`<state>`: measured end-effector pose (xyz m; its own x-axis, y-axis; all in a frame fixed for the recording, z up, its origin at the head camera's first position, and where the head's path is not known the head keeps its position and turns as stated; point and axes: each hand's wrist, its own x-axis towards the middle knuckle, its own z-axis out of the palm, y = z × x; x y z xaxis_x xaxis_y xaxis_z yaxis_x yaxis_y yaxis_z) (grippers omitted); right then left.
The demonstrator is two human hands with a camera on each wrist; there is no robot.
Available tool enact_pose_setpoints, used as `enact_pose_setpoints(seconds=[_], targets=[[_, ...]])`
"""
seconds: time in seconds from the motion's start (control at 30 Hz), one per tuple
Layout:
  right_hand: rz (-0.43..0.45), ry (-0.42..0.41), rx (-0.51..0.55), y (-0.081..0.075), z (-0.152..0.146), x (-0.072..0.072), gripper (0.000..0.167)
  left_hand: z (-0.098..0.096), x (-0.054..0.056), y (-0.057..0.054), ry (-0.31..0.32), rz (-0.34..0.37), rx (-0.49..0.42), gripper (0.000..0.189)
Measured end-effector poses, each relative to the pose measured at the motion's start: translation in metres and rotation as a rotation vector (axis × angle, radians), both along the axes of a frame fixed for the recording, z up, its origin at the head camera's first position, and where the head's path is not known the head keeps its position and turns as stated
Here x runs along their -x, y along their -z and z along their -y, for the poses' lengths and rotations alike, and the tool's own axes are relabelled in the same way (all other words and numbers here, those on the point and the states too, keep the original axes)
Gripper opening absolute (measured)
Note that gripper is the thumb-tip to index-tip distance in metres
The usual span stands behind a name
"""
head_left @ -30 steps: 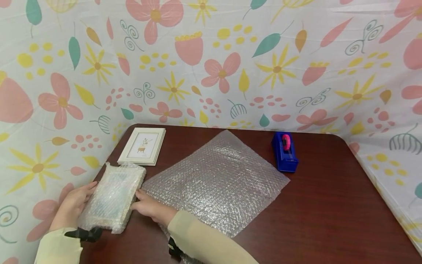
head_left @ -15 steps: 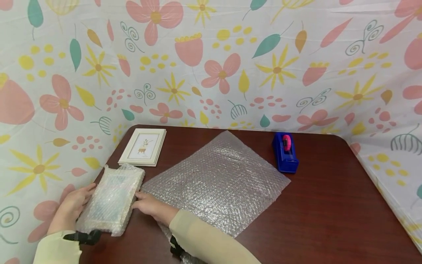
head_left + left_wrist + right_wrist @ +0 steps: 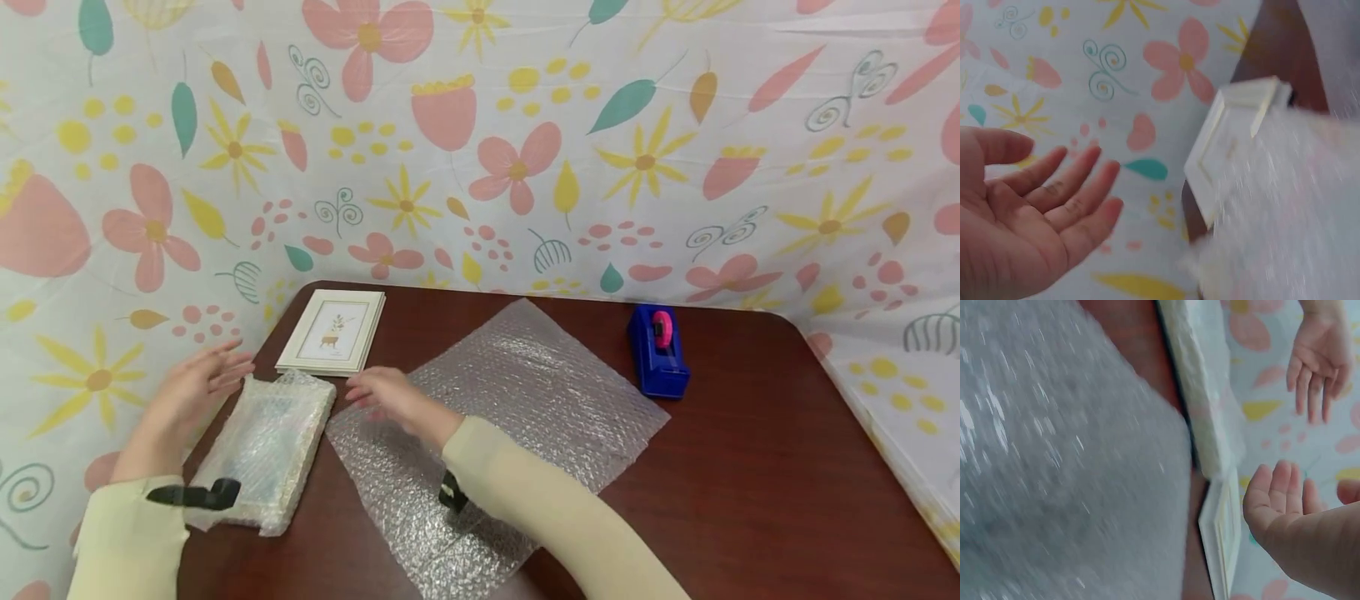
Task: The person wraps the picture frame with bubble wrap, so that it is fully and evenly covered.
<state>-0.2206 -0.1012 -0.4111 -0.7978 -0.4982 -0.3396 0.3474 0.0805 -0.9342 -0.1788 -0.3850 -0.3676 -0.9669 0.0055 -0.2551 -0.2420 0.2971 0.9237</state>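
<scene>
A bundle in bubble wrap lies at the table's left side, a pale bluish face showing through. My left hand hovers at its left, fingers spread and relaxed, palm bare in the left wrist view. Over the corner of a flat bubble wrap sheet, my right hand is raised with fingers loosely bent, holding nothing. Just behind the bundle sits a white picture frame with a small plant drawing; a second edge shows beneath it. In the right wrist view both hands are apart from the wrapped bundle.
A blue tape dispenser with a pink roll stands at the back right. The dark brown table has rounded far corners. A flower-patterned cloth hangs close along its back and sides.
Both hands have let go of the wrapped bundle and lifted, moving away from the body. The right hand has also shifted right. The bundle stays lying on the table.
</scene>
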Motion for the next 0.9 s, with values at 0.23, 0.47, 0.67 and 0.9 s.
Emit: enact_pose_setpoints(seconds=[0.23,0.47,0.67,0.9], targets=[[0.029,0.071,0.066,-0.016,-0.009,0.038,0.052,-0.016,0.048,-0.006,-0.058,0.1,-0.425,0.073],[0.118,0.073,0.153,0.0,-0.007,0.057,0.062,-0.022,0.082,0.015,-0.132,0.165,-0.488,0.069],[0.205,0.085,0.247,0.019,0.003,0.058,0.071,-0.021,0.098,0.037,-0.148,0.197,-0.322,0.068],[0.267,0.114,0.299,0.039,0.016,0.055,0.074,-0.023,0.102,0.052,-0.164,0.227,-0.182,0.067]])
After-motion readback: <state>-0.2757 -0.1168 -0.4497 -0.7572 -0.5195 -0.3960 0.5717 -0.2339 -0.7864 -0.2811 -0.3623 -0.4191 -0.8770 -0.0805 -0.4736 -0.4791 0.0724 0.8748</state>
